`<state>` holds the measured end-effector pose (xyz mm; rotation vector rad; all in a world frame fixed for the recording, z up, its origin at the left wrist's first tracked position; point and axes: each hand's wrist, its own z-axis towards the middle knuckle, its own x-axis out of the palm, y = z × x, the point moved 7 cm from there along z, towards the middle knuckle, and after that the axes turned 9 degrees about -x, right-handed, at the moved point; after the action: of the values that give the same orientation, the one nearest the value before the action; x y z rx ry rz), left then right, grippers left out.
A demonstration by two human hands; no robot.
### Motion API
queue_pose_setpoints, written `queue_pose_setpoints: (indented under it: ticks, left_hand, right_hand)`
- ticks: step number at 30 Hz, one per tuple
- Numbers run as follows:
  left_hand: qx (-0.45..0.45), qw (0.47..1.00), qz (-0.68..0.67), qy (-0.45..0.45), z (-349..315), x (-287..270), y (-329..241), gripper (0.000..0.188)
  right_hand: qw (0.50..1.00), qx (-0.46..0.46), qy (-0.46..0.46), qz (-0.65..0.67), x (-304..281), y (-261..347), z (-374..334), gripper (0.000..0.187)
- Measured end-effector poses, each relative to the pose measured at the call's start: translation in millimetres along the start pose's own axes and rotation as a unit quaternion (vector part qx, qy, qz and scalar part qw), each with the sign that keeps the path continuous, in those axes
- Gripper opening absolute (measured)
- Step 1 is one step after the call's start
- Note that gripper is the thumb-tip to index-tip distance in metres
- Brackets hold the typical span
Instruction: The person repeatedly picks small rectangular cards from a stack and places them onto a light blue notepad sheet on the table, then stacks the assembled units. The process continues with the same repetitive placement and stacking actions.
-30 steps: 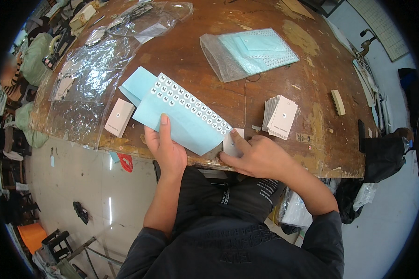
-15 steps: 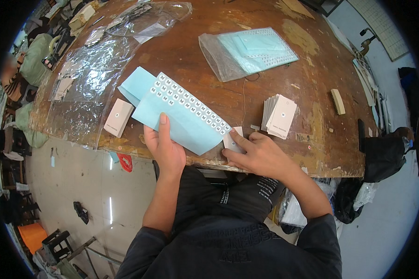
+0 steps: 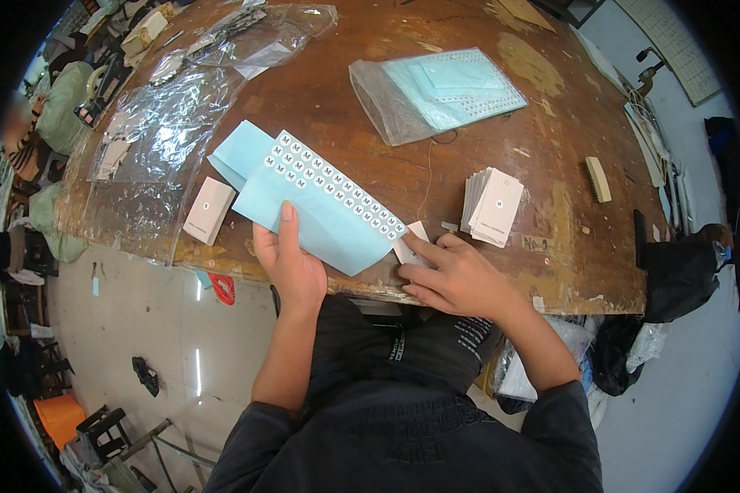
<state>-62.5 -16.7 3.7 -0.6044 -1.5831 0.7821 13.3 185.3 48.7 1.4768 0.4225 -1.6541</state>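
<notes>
A folded light blue sticker sheet (image 3: pixel 304 218), lined with small round white lettered stickers (image 3: pixel 341 189), is tilted across my view above the table's near edge. My left hand (image 3: pixel 292 267) grips its lower side, thumb on top and the other fingers hidden beneath. At the sheet's lower right end, my right hand (image 3: pixel 456 275) is curled around a small pale paper tag (image 3: pixel 409 251), its index fingertip by the last stickers. The sheet covers part of this tag. Right of that hand lies a fanned stack of pale tags (image 3: pixel 497 207); left of the sheet sits a neat tag stack (image 3: pixel 209 211).
On the worn wooden table (image 3: pixel 304 90), a clear bag holding more blue sheets (image 3: pixel 440 94) lies farther back. Crumpled clear plastic (image 3: pixel 160 127) spreads at the left. A wooden brush (image 3: pixel 598 180) rests at the right, near a black bag (image 3: pixel 682 279).
My right hand and the small tag have shifted slightly, and the tag's angle has turned a little. My left hand still holds the sheet in nearly the same place.
</notes>
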Motion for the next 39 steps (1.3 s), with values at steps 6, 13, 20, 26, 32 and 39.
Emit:
queue_pose_setpoints:
  ticks: [6, 13, 20, 26, 32, 39]
  left_hand:
    - [0.000, 1.000, -0.001, 0.004, 0.1, 0.6, 0.1, 0.035]
    - [-0.007, 1.000, 0.000, -0.008, -0.7, -1.9, -0.5, 0.036]
    - [-0.006, 1.000, 0.003, -0.013, -0.4, -5.2, 1.9, 0.036]
    - [-0.008, 1.000, -0.013, -0.011, -1.9, -2.4, 0.6, 0.032]
    - [-0.004, 1.000, -0.012, -0.003, -1.3, 0.5, -1.9, 0.033]
    - [-0.011, 1.000, -0.018, -0.001, -0.9, 0.6, -1.7, 0.032]
  right_hand:
    - [1.000, 0.010, -0.014, 0.026, -0.6, -4.4, -1.0, 0.030]
    - [0.978, -0.042, -0.010, -0.204, 0.9, 27.9, 2.4, 0.036]
    - [0.974, 0.007, -0.077, -0.212, -4.2, 32.3, -5.7, 0.032]
    - [0.951, 0.088, -0.214, -0.207, -8.7, 20.9, -16.4, 0.037]
    - [0.904, 0.093, -0.319, -0.268, -35.8, 44.6, -27.5, 0.035]
    - [0.848, 0.213, -0.320, -0.364, -70.1, 5.3, -54.9, 0.045]
